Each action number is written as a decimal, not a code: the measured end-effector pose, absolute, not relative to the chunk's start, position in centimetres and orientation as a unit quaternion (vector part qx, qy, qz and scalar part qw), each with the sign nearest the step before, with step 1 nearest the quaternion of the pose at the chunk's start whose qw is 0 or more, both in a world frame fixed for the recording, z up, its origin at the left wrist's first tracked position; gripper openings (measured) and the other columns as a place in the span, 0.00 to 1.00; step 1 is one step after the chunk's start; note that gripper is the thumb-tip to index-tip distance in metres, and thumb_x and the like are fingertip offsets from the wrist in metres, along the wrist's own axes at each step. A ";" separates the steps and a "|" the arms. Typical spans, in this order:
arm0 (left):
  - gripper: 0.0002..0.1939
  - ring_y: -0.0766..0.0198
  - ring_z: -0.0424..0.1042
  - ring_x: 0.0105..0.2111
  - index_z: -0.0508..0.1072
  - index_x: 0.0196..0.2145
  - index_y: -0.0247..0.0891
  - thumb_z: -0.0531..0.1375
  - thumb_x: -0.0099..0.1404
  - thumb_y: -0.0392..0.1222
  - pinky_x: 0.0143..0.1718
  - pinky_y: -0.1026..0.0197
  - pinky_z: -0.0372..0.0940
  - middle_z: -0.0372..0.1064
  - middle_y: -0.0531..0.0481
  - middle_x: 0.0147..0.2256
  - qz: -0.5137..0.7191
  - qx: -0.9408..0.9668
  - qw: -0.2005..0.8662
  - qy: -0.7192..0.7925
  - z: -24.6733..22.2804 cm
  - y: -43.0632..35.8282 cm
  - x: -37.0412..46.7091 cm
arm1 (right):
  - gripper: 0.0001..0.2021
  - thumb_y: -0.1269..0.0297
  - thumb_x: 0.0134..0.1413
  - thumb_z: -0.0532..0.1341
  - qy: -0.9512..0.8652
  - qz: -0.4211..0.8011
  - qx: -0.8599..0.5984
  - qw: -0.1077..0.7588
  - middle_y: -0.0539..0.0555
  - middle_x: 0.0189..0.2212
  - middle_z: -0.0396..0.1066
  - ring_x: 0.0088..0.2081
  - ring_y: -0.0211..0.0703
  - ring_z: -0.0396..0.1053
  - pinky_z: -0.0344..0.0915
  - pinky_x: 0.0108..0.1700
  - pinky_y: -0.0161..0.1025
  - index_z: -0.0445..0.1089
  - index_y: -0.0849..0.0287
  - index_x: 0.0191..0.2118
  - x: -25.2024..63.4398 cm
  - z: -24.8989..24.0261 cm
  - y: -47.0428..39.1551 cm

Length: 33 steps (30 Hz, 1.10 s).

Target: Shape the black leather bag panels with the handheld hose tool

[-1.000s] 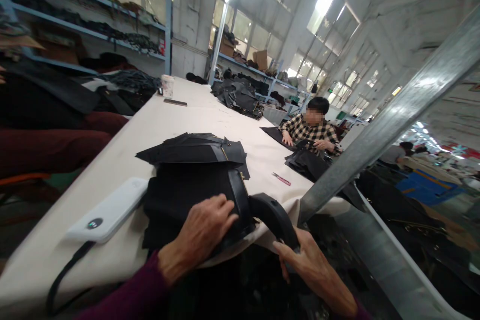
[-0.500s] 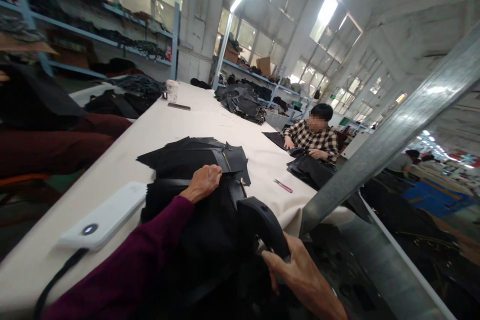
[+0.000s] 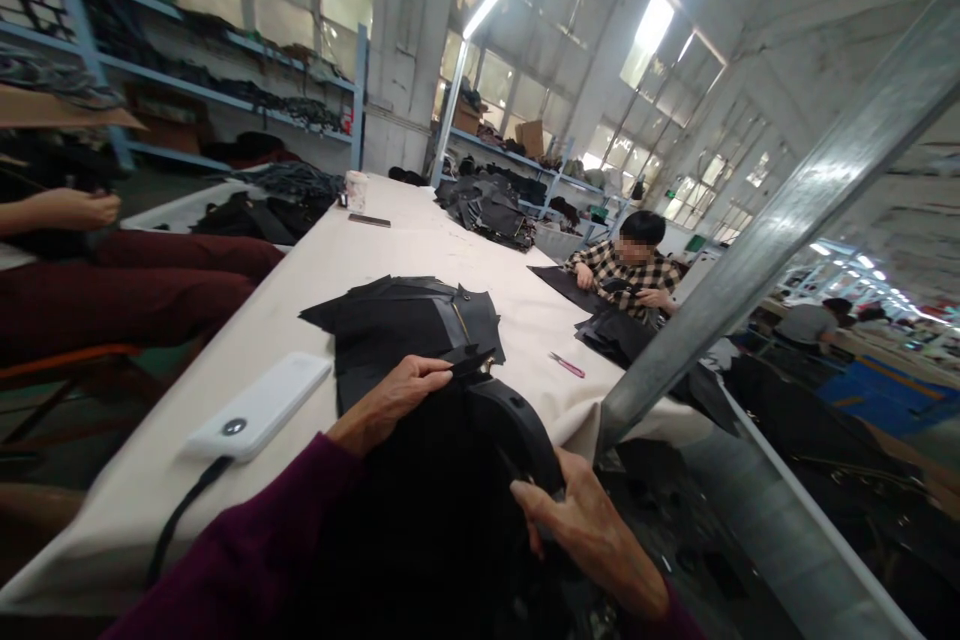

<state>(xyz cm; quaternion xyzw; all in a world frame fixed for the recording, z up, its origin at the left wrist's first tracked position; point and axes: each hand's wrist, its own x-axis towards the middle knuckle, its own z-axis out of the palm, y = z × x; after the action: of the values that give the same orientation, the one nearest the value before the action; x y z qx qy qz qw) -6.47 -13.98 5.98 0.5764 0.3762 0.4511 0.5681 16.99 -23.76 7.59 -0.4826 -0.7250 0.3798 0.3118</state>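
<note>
A black fabric piece (image 3: 420, 500) hangs over the near table edge, in front of me. My left hand (image 3: 397, 398) is closed, its thumb and fingers pinching the upper edge of this piece. My right hand (image 3: 592, 530) is closed around a curved black band (image 3: 525, 415) at the piece's right side. Something small near the right thumb is too dark to make out. Just beyond my left hand lies a stack of black panels (image 3: 382, 320), the top one with a gold-coloured zipper (image 3: 460, 320).
A white power bank (image 3: 262, 405) with a black cable lies on the pale table (image 3: 300, 290) at left. Red-handled thread snips (image 3: 568, 366) lie to the right. A slanting metal post (image 3: 720, 270) rises there. One person (image 3: 630, 270) works opposite; another (image 3: 150, 270) sits at left.
My left hand has gone from lying closed over the panels to lifting the held piece's edge. The black piece is raised and nearer me. The view has shifted slightly.
</note>
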 end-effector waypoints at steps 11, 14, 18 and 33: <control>0.15 0.67 0.67 0.22 0.73 0.34 0.31 0.61 0.55 0.47 0.24 0.67 0.60 0.68 0.50 0.24 0.482 0.513 0.637 0.315 1.7 -18.5 -4.5 | 0.10 0.58 0.55 0.56 -0.732 0.338 -0.485 0.338 0.46 0.16 0.64 0.18 0.36 0.64 0.61 0.22 0.32 0.62 0.60 0.31 15.1 8.4 -23.8; 0.14 0.69 0.66 0.21 0.72 0.32 0.33 0.64 0.51 0.46 0.22 0.69 0.59 0.68 0.52 0.23 0.521 0.435 0.658 0.327 1.3 -18.5 -4.7 | 0.12 0.57 0.56 0.56 -0.736 0.321 -0.488 0.343 0.46 0.16 0.64 0.18 0.36 0.64 0.61 0.23 0.32 0.62 0.60 0.30 15.5 9.2 -24.0; 0.12 0.70 0.65 0.21 0.72 0.30 0.35 0.65 0.50 0.45 0.23 0.69 0.61 0.69 0.53 0.24 0.554 0.367 0.659 0.352 0.9 -18.0 -5.5 | 0.11 0.58 0.57 0.56 -0.739 0.326 -0.491 0.327 0.46 0.16 0.64 0.19 0.35 0.63 0.61 0.23 0.31 0.62 0.60 0.28 16.5 9.5 -25.3; 0.20 0.68 0.68 0.24 0.72 0.41 0.32 0.65 0.51 0.44 0.25 0.68 0.62 0.72 0.47 0.28 0.557 0.407 0.657 0.303 0.9 -18.9 -5.2 | 0.11 0.56 0.56 0.56 -0.738 0.325 -0.486 0.338 0.47 0.16 0.65 0.18 0.36 0.64 0.61 0.21 0.31 0.62 0.59 0.29 15.4 8.7 -22.9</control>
<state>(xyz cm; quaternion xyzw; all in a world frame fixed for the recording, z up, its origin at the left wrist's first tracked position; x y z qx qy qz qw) -5.25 -18.86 0.94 0.4072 0.3029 0.5570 0.6574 15.43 -22.87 8.69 -0.4858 -0.7380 0.3246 0.3377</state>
